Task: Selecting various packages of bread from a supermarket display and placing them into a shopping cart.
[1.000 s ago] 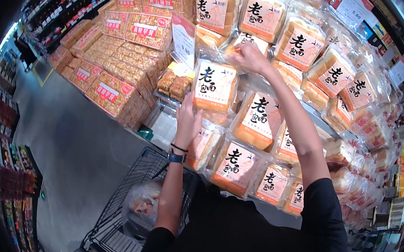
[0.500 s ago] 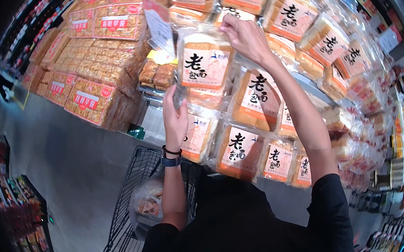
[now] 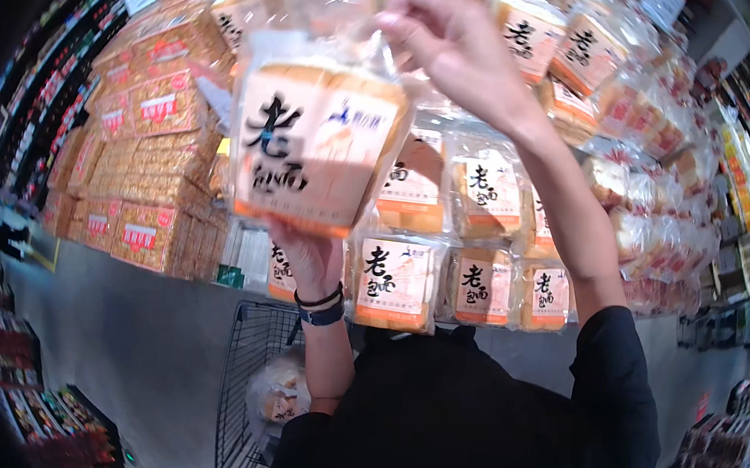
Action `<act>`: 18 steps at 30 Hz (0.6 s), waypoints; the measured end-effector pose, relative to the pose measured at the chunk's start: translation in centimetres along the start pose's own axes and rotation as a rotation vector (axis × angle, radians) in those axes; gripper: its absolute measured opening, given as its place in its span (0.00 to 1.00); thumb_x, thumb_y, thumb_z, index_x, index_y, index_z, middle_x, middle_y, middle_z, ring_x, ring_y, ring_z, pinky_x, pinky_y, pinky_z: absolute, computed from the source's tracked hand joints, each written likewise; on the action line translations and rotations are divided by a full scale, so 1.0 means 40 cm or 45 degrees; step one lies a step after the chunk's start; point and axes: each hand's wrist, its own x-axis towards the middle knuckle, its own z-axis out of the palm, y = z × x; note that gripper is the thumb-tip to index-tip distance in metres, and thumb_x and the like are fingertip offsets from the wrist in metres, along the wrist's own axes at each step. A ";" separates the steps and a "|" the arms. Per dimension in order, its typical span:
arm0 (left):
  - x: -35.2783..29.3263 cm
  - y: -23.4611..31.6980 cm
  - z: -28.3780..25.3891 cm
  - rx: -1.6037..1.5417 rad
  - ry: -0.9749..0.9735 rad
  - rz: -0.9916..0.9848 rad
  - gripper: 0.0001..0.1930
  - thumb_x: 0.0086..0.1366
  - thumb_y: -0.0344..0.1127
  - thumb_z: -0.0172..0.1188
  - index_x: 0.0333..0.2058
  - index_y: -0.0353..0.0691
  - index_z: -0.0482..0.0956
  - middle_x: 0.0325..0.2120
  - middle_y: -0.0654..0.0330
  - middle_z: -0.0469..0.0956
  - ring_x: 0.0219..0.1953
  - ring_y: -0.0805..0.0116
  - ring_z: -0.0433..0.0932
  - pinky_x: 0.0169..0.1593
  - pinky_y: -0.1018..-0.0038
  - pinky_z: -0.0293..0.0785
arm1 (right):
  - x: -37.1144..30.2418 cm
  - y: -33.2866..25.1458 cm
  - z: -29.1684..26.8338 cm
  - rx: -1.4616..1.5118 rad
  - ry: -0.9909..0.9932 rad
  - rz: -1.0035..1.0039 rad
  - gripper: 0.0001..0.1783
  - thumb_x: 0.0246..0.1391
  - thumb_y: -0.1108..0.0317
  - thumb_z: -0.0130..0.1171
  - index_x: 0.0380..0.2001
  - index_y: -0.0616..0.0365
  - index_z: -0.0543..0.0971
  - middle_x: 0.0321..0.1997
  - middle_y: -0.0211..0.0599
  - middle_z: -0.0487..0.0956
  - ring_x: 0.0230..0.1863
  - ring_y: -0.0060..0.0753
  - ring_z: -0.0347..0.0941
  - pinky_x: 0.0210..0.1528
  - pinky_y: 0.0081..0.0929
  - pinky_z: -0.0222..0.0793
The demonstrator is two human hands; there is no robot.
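Note:
A bagged bread loaf [image 3: 314, 159] in clear plastic with a pink and orange label is lifted in front of the display, upright and close to me. At its top right corner my right hand [image 3: 456, 52] is closed on the gathered plastic of the bag. My left hand [image 3: 311, 255] holds the loaf from below, with its fingers mostly hidden behind it. Dark bands circle the left wrist. Behind and below the raised loaf, more bagged bread of the same kind [image 3: 395, 280] stands in rows on the display.
Stacks of brown packaged pastries [image 3: 156, 184] fill the display's left side. Bagged white bread [image 3: 654, 231] lies to the right. Below the display stands a black wire shopping cart [image 3: 234, 402] with a bagged loaf [image 3: 278, 393] inside. Store shelves line both sides.
The bread loaf has been raised off the display toward me and slightly left. My left hand has moved from beside it to beneath it, while my right hand keeps the bag's top.

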 end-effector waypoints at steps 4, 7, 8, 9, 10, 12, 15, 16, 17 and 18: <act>-0.070 -0.033 -0.007 -0.107 0.012 0.030 0.52 0.57 0.69 0.68 0.73 0.51 0.56 0.70 0.60 0.62 0.70 0.55 0.63 0.72 0.49 0.63 | -0.078 -0.025 -0.058 0.092 -0.156 -0.142 0.11 0.66 0.62 0.59 0.41 0.59 0.80 0.31 0.37 0.82 0.36 0.28 0.81 0.38 0.30 0.75; -0.074 -0.078 -0.069 -0.111 0.028 0.120 0.51 0.56 0.68 0.69 0.71 0.49 0.59 0.68 0.59 0.65 0.68 0.55 0.66 0.71 0.51 0.66 | -0.093 -0.041 -0.091 0.115 -0.278 -0.270 0.19 0.69 0.51 0.57 0.49 0.56 0.79 0.39 0.39 0.83 0.45 0.32 0.81 0.45 0.32 0.75; -0.072 -0.079 -0.072 -0.101 0.054 0.116 0.50 0.56 0.68 0.70 0.70 0.49 0.62 0.67 0.59 0.67 0.67 0.55 0.68 0.70 0.51 0.67 | -0.084 -0.057 -0.104 0.064 -0.415 -0.084 0.21 0.71 0.51 0.55 0.54 0.55 0.77 0.45 0.38 0.82 0.49 0.30 0.79 0.50 0.30 0.74; -0.072 -0.077 -0.076 -0.087 0.050 0.114 0.50 0.56 0.68 0.70 0.70 0.49 0.62 0.67 0.59 0.67 0.67 0.55 0.68 0.70 0.51 0.67 | -0.079 -0.063 -0.111 0.013 -0.553 0.104 0.23 0.73 0.51 0.52 0.59 0.54 0.75 0.51 0.36 0.81 0.52 0.27 0.77 0.56 0.27 0.72; -0.074 -0.075 -0.080 -0.078 0.095 0.122 0.49 0.57 0.68 0.69 0.70 0.49 0.62 0.67 0.60 0.67 0.66 0.55 0.68 0.70 0.51 0.68 | -0.063 -0.048 -0.100 0.097 -0.592 0.016 0.28 0.72 0.44 0.49 0.61 0.55 0.75 0.51 0.37 0.81 0.54 0.29 0.76 0.58 0.31 0.71; -0.069 -0.069 -0.061 -0.060 0.157 0.121 0.47 0.57 0.67 0.68 0.69 0.50 0.63 0.65 0.61 0.67 0.66 0.57 0.67 0.71 0.50 0.65 | -0.019 -0.021 -0.071 0.074 -0.691 0.032 0.28 0.72 0.44 0.50 0.60 0.56 0.76 0.52 0.36 0.81 0.54 0.29 0.76 0.58 0.31 0.71; -0.057 -0.076 -0.116 -0.151 0.130 0.096 0.47 0.57 0.69 0.67 0.69 0.51 0.63 0.66 0.61 0.66 0.67 0.57 0.66 0.70 0.49 0.65 | 0.024 -0.037 -0.048 0.068 -0.808 0.066 0.28 0.69 0.43 0.55 0.52 0.57 0.81 0.44 0.32 0.82 0.47 0.24 0.76 0.51 0.28 0.71; -0.057 -0.076 -0.143 -0.124 0.118 0.123 0.48 0.57 0.70 0.66 0.69 0.52 0.63 0.67 0.62 0.66 0.67 0.57 0.66 0.70 0.50 0.65 | 0.039 -0.056 -0.051 0.076 -0.887 0.070 0.26 0.67 0.43 0.59 0.48 0.57 0.81 0.38 0.29 0.80 0.42 0.22 0.74 0.46 0.26 0.70; -0.058 -0.074 -0.153 -0.127 0.122 0.120 0.48 0.57 0.70 0.66 0.69 0.52 0.63 0.67 0.62 0.66 0.67 0.57 0.66 0.70 0.50 0.65 | 0.051 -0.062 -0.045 0.084 -0.973 0.071 0.25 0.64 0.43 0.62 0.43 0.56 0.82 0.33 0.26 0.77 0.36 0.19 0.72 0.41 0.24 0.68; -0.059 -0.072 -0.163 -0.105 0.174 0.150 0.48 0.57 0.71 0.66 0.69 0.51 0.64 0.66 0.62 0.68 0.66 0.56 0.68 0.69 0.50 0.67 | 0.063 -0.055 -0.034 0.176 -0.998 0.056 0.23 0.60 0.44 0.68 0.37 0.54 0.82 0.26 0.21 0.70 0.30 0.16 0.66 0.35 0.21 0.60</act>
